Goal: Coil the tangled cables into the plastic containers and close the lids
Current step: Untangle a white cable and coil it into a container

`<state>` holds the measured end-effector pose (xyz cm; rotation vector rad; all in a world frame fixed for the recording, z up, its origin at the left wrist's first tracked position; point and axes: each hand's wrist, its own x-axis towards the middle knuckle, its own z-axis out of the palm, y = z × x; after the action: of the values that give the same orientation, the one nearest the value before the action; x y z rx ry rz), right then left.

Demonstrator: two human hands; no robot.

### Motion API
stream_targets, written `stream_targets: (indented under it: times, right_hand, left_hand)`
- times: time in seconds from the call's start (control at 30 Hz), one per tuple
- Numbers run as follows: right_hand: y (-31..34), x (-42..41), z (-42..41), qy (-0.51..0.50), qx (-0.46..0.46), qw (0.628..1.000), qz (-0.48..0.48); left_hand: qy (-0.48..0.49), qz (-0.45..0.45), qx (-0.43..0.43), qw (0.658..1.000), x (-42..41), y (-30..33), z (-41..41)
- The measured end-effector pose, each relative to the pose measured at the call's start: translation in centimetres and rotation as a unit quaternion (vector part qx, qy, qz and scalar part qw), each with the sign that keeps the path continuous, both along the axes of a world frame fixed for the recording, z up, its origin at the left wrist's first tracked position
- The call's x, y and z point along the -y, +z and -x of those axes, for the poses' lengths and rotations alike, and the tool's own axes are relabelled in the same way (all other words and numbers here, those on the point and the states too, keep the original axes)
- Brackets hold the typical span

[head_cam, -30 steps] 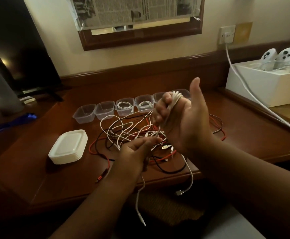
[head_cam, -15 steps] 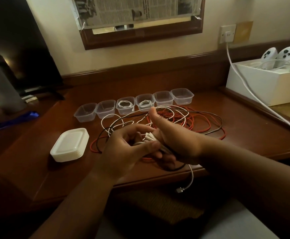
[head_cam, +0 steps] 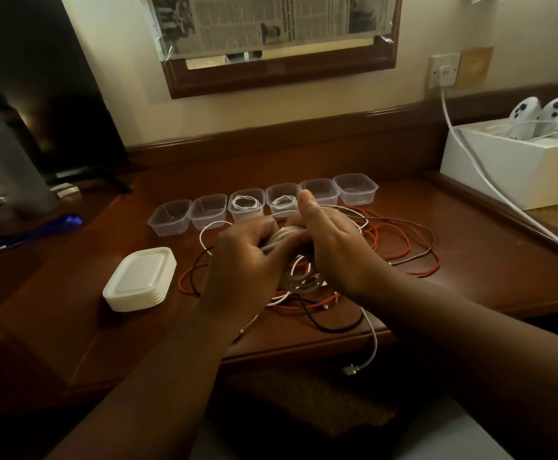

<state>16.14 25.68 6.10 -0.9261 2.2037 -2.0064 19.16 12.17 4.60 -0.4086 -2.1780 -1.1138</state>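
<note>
Gripping one white cable coil [head_cam: 282,239] between left hand [head_cam: 241,260] and right hand [head_cam: 334,244], fingers of both curled round it, above tangled cables [head_cam: 387,240] on bench [head_cam: 470,260]. Six plastic containers [head_cam: 357,189] at 12 o'clock, stacked lids [head_cam: 139,278] at 9 o'clock.

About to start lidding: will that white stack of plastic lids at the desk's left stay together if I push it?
The white stack of plastic lids looks thin and probably light, so it should slide easily on the glossy wooden desk. The lids look only nested, so a push high up may shear them apart.
</note>
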Motion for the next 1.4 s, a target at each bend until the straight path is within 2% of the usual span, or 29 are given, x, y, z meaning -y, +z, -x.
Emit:
stream_targets:
  times: [0.23,0.4,0.5,0.6,0.67,0.77,0.9,0.97,1.07,1.2,1.3,1.4]
  right_hand:
    - [0.6,-0.1,1.9,-0.018,0.053,0.997,0.053]
    - [1.3,0.5,4.4,-0.083,0.03,0.993,0.073]
    - [0.8,0.6,6.9,-0.132,0.059,0.983,0.112]
    - [-0.1,1.0,9.0,-0.116,0.095,0.982,0.118]
    - [-0.6,1.3,10.7,-0.091,0.057,0.992,0.07]
    - [-1.8,1.2,13.8,-0.084,-0.038,0.994,-0.055]
    - [-3.0,1.3,17.5,-0.114,-0.047,0.988,-0.094]
    - [-4.3,1.7,19.0,-0.122,-0.014,0.99,-0.07]
    - [-7.0,2.3,20.6,-0.119,0.111,0.987,-0.003]
    - [-8.7,2.2,22.1,-0.094,0.243,0.957,0.126]
    - [-8.8,1.9,22.5,-0.055,0.257,0.945,0.196]
    - [-8.8,1.6,22.3,-0.05,0.267,0.929,0.251]
  left_hand:
    - [-0.035,-0.194,0.097,0.976,-0.1,2.2,2.8]
    - [-0.043,-0.207,0.113,0.971,-1.0,1.9,5.3]
    - [-0.035,-0.171,0.105,0.979,-1.7,1.0,7.0]
    - [-0.039,-0.218,0.111,0.969,-1.9,0.3,8.9]
    - [-0.032,-0.248,0.123,0.96,-1.8,-0.1,10.4]
    - [-0.01,-0.265,0.122,0.957,-1.3,-1.1,13.1]
    - [0.002,-0.256,0.128,0.958,-1.2,-2.6,16.8]
    - [0.014,-0.285,0.143,0.948,-1.2,-3.6,18.4]
    - [-0.007,-0.383,0.176,0.907,-0.7,-5.3,20.0]
    - [-0.061,-0.422,0.211,0.88,0.1,-6.3,20.7]
    - [-0.053,-0.44,0.227,0.868,0.4,-6.6,21.1]
    - [-0.047,-0.422,0.234,0.874,0.4,-6.7,21.2]
